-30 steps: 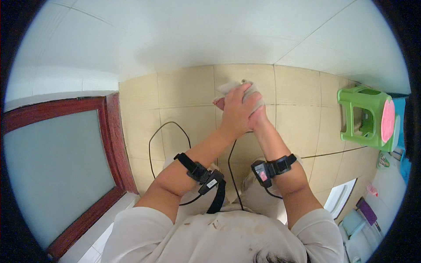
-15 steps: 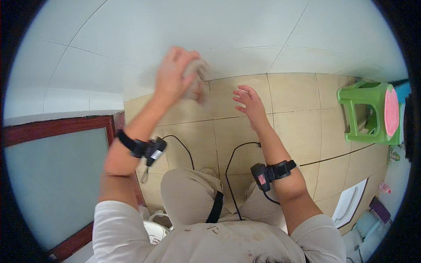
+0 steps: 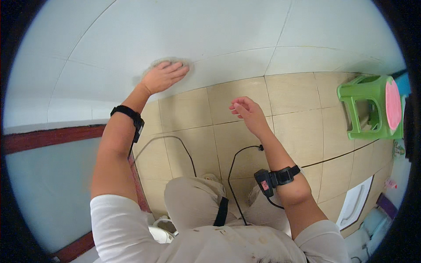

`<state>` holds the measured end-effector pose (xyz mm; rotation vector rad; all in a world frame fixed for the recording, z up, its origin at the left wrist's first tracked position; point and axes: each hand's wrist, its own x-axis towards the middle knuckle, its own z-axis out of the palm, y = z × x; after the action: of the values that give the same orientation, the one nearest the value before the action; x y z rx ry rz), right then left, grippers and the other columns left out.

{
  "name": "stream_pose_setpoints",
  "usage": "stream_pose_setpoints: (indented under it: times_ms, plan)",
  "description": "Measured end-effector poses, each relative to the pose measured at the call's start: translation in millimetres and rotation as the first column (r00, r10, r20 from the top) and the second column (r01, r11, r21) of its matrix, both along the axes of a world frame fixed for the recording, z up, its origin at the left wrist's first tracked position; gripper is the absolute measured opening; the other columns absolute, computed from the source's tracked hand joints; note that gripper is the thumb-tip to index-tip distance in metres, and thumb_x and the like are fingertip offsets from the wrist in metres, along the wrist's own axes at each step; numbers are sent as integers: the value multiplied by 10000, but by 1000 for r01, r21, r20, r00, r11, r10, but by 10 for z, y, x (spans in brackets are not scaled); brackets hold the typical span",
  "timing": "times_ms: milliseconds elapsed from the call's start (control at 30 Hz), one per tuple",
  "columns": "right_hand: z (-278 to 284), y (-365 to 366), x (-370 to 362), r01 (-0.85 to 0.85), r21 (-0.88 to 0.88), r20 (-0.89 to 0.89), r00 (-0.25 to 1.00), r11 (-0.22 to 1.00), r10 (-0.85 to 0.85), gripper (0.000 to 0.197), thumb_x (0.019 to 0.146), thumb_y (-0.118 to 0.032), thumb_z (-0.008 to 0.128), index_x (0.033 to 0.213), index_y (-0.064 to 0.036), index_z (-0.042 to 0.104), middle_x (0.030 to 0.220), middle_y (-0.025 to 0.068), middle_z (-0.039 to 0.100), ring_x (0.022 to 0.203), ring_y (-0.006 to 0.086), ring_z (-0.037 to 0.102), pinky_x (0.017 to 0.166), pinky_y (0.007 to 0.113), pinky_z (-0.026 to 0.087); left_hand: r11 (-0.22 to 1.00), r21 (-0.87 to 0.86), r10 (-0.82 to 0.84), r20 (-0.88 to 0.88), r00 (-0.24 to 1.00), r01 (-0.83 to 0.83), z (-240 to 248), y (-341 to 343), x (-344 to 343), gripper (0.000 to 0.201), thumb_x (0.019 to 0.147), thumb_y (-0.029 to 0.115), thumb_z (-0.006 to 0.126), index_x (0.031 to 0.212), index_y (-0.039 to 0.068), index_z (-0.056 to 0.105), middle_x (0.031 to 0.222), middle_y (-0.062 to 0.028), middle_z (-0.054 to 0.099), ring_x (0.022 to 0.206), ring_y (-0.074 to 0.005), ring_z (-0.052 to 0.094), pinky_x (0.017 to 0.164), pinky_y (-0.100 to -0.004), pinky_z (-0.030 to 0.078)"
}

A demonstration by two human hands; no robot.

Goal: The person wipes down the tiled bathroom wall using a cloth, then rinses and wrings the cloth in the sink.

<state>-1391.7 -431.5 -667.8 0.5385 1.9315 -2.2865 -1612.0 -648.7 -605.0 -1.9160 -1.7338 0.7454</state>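
My left hand [image 3: 165,77] lies against the pale tiled wall [image 3: 228,30], low down near the floor. Under its fingers is a greyish cloth [image 3: 175,59], pressed to the tiles; only the cloth's edge shows past the fingers, and the palm hides the rest. My right hand [image 3: 246,113] hangs in the air over the beige floor tiles, its fingers loosely bent with nothing in them. It touches neither the wall nor the floor.
A green stool [image 3: 364,109] with a pink seat stands by the wall at the right. A red-brown framed panel [image 3: 52,184] is on the left. Black cables [image 3: 232,171] hang near my knees. A white floor fixture [image 3: 354,204] lies at the lower right.
My left hand has gone from holding the bunched cloth off the wall to pressing it flat on the tiles, slightly left and lower. My right hand dropped a little, its fingers curling more.
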Motion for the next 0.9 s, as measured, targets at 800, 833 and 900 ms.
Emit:
stream_pose_setpoints:
  times_ms: [800,833,900]
  plan:
    - [-43,-33,-75,7,279,-77,997,960,15,155,808,-155,531,902,-32,537,749,45,591,688,110,540,629,240,427,986,-164,2,192,981,31,-331,275,-206,143,690,197,500,804,178,584,1104,62,483,1036,-126,411,852,-311,337]
    - [-54,-41,-94,7,279,-84,996,960,17,155,808,-155,531,902,-32,537,749,45,591,688,110,540,629,240,427,997,-27,-71,148,987,75,-123,453,-131,137,680,205,508,797,193,579,1111,72,478,1029,-127,411,845,-317,328]
    - [-87,-116,-83,-51,280,-85,993,959,78,155,806,-156,536,896,-31,539,742,49,586,662,113,526,615,246,426,950,291,-118,-2,993,113,348,804,-5,136,667,217,529,798,225,565,1133,80,471,1013,-137,418,826,-331,303]
